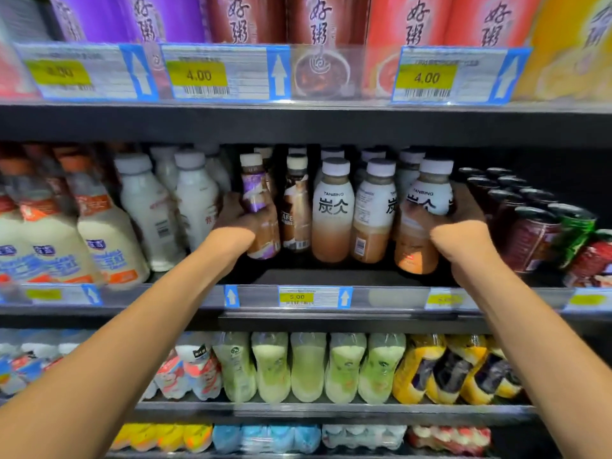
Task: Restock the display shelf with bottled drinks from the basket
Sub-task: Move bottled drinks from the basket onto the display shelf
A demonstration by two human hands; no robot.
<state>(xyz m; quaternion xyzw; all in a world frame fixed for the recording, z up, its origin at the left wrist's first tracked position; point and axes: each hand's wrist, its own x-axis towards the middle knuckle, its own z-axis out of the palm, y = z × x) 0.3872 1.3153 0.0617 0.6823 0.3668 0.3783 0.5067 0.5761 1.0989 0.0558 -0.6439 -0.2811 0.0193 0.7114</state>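
Bare forearms (139, 319) reach up to the middle shelf (390, 294). Left grip (236, 223) curls round a purple-labelled bottle (255, 197), slightly tilted near the shelf's front. Right grip (463, 236) wraps a white-capped TANBING bottle (429, 197), thumb on one side and fingers on the other, also at the front. Between the grips stand a brown coffee bottle (295, 210) and two more TANBING bottles (332, 210). Left of the left grip stand white milk bottles (149, 207); right of the right grip, dark cans (526, 233).
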